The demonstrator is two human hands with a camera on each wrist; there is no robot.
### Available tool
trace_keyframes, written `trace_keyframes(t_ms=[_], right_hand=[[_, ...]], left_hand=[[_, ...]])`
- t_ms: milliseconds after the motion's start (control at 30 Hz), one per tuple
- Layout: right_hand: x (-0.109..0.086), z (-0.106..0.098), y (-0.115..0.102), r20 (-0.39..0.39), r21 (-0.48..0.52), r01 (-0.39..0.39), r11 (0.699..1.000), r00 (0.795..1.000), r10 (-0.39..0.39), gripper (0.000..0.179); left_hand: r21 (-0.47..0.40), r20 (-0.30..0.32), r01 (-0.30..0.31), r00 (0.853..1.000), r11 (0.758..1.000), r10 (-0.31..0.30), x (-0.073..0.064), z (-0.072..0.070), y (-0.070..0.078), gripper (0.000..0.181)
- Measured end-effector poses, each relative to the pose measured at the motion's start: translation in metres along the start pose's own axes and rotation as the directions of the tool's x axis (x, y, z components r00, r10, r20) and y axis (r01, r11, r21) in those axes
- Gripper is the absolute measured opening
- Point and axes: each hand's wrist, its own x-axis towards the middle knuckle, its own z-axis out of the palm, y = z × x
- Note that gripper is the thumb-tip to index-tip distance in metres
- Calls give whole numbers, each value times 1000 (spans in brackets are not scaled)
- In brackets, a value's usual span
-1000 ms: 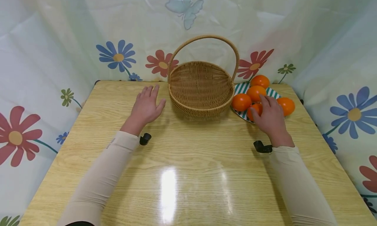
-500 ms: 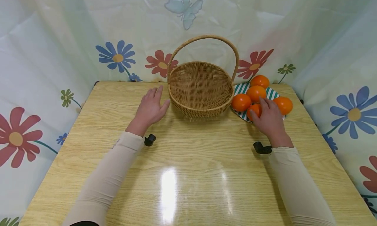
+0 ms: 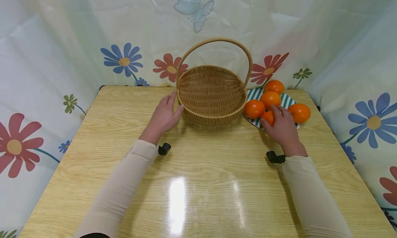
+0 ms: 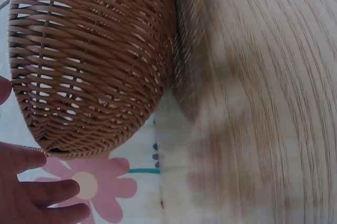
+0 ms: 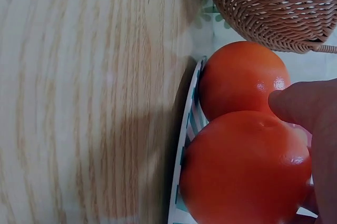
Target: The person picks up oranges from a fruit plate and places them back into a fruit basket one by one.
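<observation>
A wicker basket [image 3: 211, 119] with a tall arched handle stands at the back middle of the table. Beside its left rim is my left hand [image 3: 164, 115], fingers extended and thumb spread; in the left wrist view a fingertip and the thumb [image 4: 4, 90] reach the basket's rim. On the right, a plate with green and white stripes [image 3: 255, 93] carries several smooth oranges. My right hand [image 3: 283, 127] holds the front orange [image 3: 267, 117], thumb on one side and fingers on the other. The right wrist view shows this orange [image 5: 245, 169] low on the plate, its far side partly hidden.
Other oranges sit close around it: one to the left [image 3: 254, 109], one behind [image 3: 270, 99], one at the back [image 3: 274, 87] and one on the right [image 3: 299, 113]. A flowered curtain [image 3: 124, 20] hangs behind the wooden table [image 3: 198, 155].
My left hand has moved right, up to the basket's left rim. The right hand has stayed around the front orange, shifting only slightly. Basket and plate have not moved.
</observation>
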Motion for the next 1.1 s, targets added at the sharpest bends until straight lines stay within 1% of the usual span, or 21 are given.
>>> trace_keyframes(t_ms=[167, 333, 467, 667, 767, 900, 933, 1033, 1100], right_hand=[[0, 2, 1, 18, 3, -10, 1000, 1000, 10, 71], [0, 4, 0, 15, -2, -8, 1000, 1000, 8, 71], [0, 5, 0, 12, 0, -7, 1000, 1000, 7, 70], [1, 7, 1, 19, 6, -6, 1000, 1000, 6, 69], [0, 6, 1, 15, 10, 0, 1000, 1000, 0, 69], [-1, 5, 0, 12, 9, 2, 1000, 1000, -2, 67], [-1, 5, 0, 13, 7, -1, 1000, 1000, 1, 67], [-1, 4, 0, 16, 1, -6, 1000, 1000, 6, 65], [-2, 4, 0, 16, -2, -7, 1000, 1000, 7, 65]], left_hand=[[-89, 18, 34, 999, 995, -33, 2, 4, 2, 77], [-186, 41, 79, 996, 979, -73, 3, 7, 6, 78], [-282, 55, 123, 992, 952, -112, 5, 11, 9, 81], [-418, 74, 191, 981, 888, -177, 7, 19, 14, 84], [-478, 93, 221, 975, 850, -201, 6, 21, 17, 85], [-543, 111, 244, 969, 804, -219, 7, 23, 20, 85], [-566, 118, 248, 968, 786, -221, 7, 23, 21, 86], [-672, 140, 260, 964, 694, -227, 9, 26, 24, 85], [-735, 154, 266, 961, 624, -228, 10, 26, 25, 84]])
